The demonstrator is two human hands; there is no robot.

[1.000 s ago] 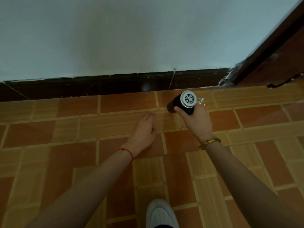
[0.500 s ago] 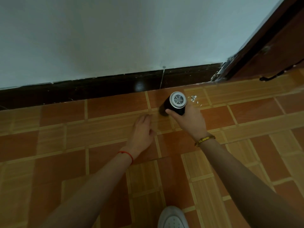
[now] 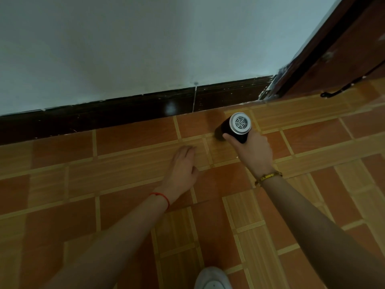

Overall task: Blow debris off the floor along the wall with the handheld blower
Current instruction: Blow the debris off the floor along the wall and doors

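Two tones of tile, terracotta and striped tan, make up the floor [image 3: 129, 184], which meets a dark glossy skirting board [image 3: 125, 115] under a plain pale wall [image 3: 145, 42]. Brown wooden door frame [image 3: 325, 49] at right, with a black cord [image 3: 341, 88] lying at its foot. Toe of a white shoe [image 3: 212, 278] at the bottom edge.

Right hand [image 3: 253, 153], beaded bracelet at the wrist, wrapped closed around the black cylindrical handheld blower [image 3: 234, 129]; its silver grilled rear faces the camera, nozzle aimed down-left at the floor close to the skirting. Left hand [image 3: 182, 171], red thread at the wrist, flat and spread, palm down on the tiles, holding nothing, just left of the blower.

Against half a second ago: white flecks seen on the tile right of the blower no longer show. Both hands keep much the same pose.
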